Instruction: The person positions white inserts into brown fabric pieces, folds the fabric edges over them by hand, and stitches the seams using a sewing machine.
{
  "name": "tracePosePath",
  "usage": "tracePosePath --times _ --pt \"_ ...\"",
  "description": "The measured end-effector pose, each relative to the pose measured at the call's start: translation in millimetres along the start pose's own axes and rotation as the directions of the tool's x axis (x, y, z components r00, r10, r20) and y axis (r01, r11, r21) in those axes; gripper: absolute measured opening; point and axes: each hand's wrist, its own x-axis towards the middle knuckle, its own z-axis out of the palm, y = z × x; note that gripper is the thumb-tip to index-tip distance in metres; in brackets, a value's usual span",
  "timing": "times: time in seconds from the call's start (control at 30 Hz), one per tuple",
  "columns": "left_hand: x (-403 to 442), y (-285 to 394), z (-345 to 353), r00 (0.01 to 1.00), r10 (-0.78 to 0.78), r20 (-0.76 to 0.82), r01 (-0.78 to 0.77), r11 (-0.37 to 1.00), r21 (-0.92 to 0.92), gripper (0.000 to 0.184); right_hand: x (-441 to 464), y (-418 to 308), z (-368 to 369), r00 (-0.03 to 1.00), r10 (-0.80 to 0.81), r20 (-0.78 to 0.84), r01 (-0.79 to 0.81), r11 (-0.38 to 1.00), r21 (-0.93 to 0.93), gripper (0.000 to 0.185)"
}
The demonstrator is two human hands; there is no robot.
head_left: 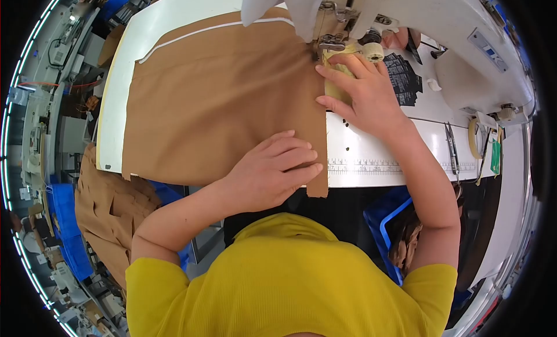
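A large brown fabric piece (203, 111) with a white strip along its far edge lies on the white table (371, 145). My left hand (275, 169) rests on it near its right front corner, fingers slightly apart and pressing down. At the sewing machine's presser foot (332, 44), the fabric's right edge runs beneath the machine head. My right hand (362, 93) is beside that edge, just right of the foot, fingers spread, thumb and index fingertips at the fabric's border. Neither hand grips anything visible.
Black printed labels (403, 79), a tape roll (477, 138) and tweezers (451, 148) lie on the right. The machine arm (429, 12) spans the upper right. Brown fabric (107, 203) hangs at the lower left; a blue bin (383, 232) stands below the table edge.
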Motion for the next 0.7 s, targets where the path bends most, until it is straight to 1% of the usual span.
tracePosePath --times 0.2,0.53,0.57,0.63,0.7 --pt "10 -17 2 0.999 0.031 -0.028 -0.031 0.999 0.005 0.031 4 -2 -3 0.997 0.056 0.062 -0.056 0.998 -0.005 0.039" --pt "28 -46 -1 0.993 0.103 -0.051 -0.103 0.995 0.006 0.029 5 -1 -5 0.997 0.066 0.048 -0.067 0.998 0.017 0.037" --pt "30 -48 -2 0.993 0.110 -0.053 -0.110 0.994 0.010 0.029 6 -1 -7 0.996 0.058 0.062 -0.059 0.998 0.001 0.038" --pt "35 -53 -4 0.990 0.116 -0.076 -0.115 0.993 0.016 0.021 6 -1 -10 0.996 0.050 0.073 -0.049 0.999 -0.019 0.039" --pt "38 -59 -6 0.990 0.128 -0.067 -0.128 0.992 0.003 0.024 6 -1 -10 0.992 0.069 0.106 -0.068 0.998 -0.009 0.040"
